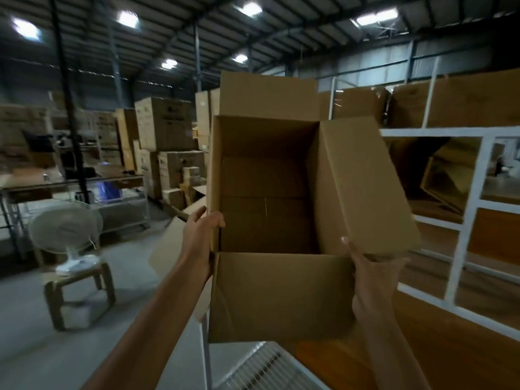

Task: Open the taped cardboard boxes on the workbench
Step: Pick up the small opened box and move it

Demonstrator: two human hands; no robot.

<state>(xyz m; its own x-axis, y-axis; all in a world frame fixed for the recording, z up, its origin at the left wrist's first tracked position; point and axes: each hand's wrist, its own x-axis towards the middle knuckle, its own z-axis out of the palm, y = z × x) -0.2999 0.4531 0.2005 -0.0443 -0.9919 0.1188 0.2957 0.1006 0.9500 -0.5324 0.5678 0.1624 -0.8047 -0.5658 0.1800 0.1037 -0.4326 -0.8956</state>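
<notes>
Left hand (201, 237), with a fan (66, 229) well off to its left, grips the left wall of the cardboard box (281, 294), curling over the rim. The box hangs between both hands, flaps open. Right hand (371, 277) clasps its near right corner, thumb against the flap.

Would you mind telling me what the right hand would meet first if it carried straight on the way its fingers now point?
Most likely the right flap of the open cardboard box: the right hand grips its near right corner, fingers aimed up and forward, under that flap. Depth is unclear.
</notes>
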